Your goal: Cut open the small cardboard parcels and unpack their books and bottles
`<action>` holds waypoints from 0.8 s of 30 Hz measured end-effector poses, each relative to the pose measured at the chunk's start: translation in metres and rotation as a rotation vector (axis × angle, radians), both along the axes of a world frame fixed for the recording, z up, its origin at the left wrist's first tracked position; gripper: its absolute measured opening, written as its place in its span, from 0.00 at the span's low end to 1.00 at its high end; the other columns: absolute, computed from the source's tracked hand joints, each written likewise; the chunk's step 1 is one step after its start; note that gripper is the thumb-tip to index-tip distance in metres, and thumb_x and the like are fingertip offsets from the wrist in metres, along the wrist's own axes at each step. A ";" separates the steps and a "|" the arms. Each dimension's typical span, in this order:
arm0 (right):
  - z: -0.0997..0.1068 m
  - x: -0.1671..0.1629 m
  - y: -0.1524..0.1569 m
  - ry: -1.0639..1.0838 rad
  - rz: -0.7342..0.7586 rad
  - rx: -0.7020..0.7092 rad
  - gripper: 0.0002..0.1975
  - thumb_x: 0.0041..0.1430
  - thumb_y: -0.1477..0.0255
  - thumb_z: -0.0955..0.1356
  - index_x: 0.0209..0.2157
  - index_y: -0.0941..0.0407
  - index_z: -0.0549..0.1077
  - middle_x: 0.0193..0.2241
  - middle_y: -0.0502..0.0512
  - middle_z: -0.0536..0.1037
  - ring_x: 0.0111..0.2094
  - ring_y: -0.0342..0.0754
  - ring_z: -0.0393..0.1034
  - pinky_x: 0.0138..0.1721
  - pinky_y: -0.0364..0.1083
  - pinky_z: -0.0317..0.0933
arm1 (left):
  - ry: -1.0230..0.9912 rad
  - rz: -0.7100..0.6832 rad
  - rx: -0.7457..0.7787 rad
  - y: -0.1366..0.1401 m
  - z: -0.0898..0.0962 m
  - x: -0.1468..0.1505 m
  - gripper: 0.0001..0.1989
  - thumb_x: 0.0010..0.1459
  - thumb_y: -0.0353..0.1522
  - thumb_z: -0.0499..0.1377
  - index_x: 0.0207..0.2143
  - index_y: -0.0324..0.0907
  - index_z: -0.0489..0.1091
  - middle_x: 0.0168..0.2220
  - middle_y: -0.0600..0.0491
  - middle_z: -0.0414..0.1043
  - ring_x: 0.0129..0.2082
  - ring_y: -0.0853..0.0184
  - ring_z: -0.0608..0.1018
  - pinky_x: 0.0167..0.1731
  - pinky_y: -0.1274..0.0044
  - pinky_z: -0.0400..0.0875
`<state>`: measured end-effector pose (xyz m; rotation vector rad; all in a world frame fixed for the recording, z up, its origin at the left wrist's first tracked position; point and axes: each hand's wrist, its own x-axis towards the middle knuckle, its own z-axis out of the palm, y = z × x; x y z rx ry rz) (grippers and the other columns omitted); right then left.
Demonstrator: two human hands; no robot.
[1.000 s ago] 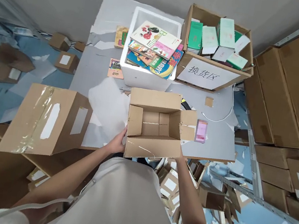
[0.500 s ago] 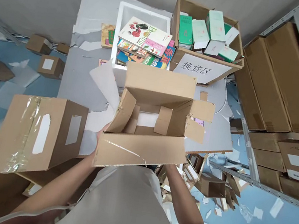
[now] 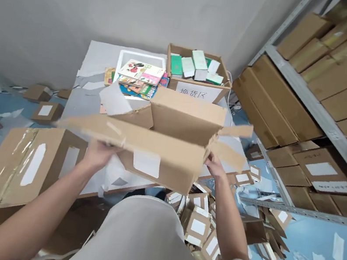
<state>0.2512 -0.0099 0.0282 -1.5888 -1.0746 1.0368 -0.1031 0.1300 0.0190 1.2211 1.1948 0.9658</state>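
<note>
A cardboard box (image 3: 175,170) with its top flaps up and outward is held in front of me, above the table's near edge. Its near side carries a white label (image 3: 147,163). My left hand (image 3: 101,153) is closed on the box's left end, under the long near flap, with some fingers hidden. At the right end, my right hand (image 3: 215,164) grips the wall below the loose side flaps. The box is tilted, so its floor is hidden from view.
A white foam box (image 3: 122,57) with books and a carton (image 3: 171,83) of green and white boxes stand on the table (image 3: 81,101). A taped carton (image 3: 22,158) is at left. Small boxes (image 3: 199,227) are piled below; shelves (image 3: 335,135) rise at right.
The held box has tipped, so its near side shows and its inner floor is hidden. Both my hands have come into clearer view. The camera view has tilted upward.
</note>
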 end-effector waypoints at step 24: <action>-0.165 -0.098 -0.440 0.436 -2.171 0.447 0.23 0.46 0.67 0.74 0.45 0.51 0.68 0.44 0.49 0.78 0.42 0.45 0.74 0.44 0.51 0.71 | 0.279 -1.397 0.598 -0.258 -0.099 0.412 0.18 0.62 0.34 0.48 0.50 0.38 0.69 0.51 0.43 0.73 0.53 0.59 0.74 0.55 0.66 0.65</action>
